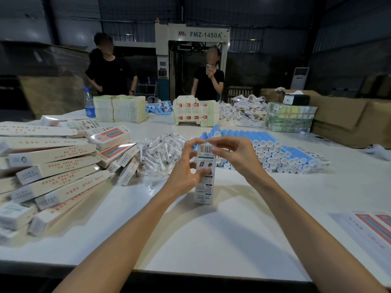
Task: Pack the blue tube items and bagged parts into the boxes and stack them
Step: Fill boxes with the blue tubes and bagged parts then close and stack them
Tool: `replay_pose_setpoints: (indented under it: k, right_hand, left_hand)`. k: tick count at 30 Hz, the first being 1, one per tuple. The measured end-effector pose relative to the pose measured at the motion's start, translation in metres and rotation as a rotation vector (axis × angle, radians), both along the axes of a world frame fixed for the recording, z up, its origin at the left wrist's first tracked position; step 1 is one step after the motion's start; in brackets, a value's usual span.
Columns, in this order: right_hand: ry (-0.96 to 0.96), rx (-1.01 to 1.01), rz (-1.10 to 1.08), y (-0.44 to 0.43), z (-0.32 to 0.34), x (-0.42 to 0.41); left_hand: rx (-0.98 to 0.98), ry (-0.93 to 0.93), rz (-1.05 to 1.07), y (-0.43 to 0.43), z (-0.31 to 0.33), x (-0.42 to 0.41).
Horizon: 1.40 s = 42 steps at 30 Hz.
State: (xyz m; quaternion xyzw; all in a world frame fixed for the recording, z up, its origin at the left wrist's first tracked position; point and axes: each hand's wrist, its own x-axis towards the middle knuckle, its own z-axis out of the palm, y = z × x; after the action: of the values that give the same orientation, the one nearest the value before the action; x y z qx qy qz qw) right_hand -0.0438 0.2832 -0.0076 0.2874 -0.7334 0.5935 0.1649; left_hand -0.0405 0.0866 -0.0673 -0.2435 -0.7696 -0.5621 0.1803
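A narrow white box point(204, 187) with a barcode stands upright on the white table point(211, 233) in front of me. My left hand point(186, 166) grips its side, thumb on the front face. My right hand point(237, 155) pinches the top end of the box with curled fingers. Behind it lies a heap of clear bagged parts point(163, 153). To the right is a stacked pile of blue tubes point(273, 153) with white caps. Packed boxes point(55, 166) lie piled at the left.
Two people stand beyond the far edge of the table, one holding a phone. Flat box blanks point(195, 111), bundles point(119, 108), a water bottle point(88, 104) and more tubes point(159, 107) sit at the back. Cardboard cartons point(349, 121) stand right. Flat blanks point(372, 229) lie near right.
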Motion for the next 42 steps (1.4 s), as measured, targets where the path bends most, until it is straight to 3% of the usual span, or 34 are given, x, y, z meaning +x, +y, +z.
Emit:
replay_pose_setpoints:
  k: [15, 21, 26, 29, 32, 35, 39, 42]
  right_hand:
    - [0.015, 0.046, -0.087, -0.009, -0.008, -0.001]
    - [-0.183, -0.169, 0.068, -0.004, -0.035, 0.011]
    - [-0.457, -0.082, 0.194, -0.008, -0.043, 0.030]
    - [-0.477, -0.163, 0.323, -0.005, -0.045, 0.051]
    - [-0.450, -0.120, 0.145, 0.007, -0.047, 0.071]
    - [-0.288, 0.122, -0.214, 0.039, -0.051, 0.090]
    - [-0.138, 0.597, -0.730, 0.103, -0.064, 0.110]
    - [-0.188, 0.934, -1.013, 0.145, -0.080, 0.131]
  left_hand:
    - [0.074, 0.013, -0.031, 0.005, -0.002, 0.006]
    - [0.238, -0.064, -0.058, 0.003, -0.002, 0.006]
    - [0.461, -0.189, -0.214, -0.001, 0.000, 0.009]
    - [0.431, -0.233, -0.324, 0.001, -0.003, 0.013]
    - [0.249, -0.153, -0.274, 0.008, -0.010, 0.015]
    - [0.011, -0.075, -0.150, 0.015, -0.022, 0.017]
    - [-0.366, 0.077, -0.138, 0.016, -0.039, 0.017]
    - [-0.459, 0.137, -0.114, 0.014, -0.042, 0.016]
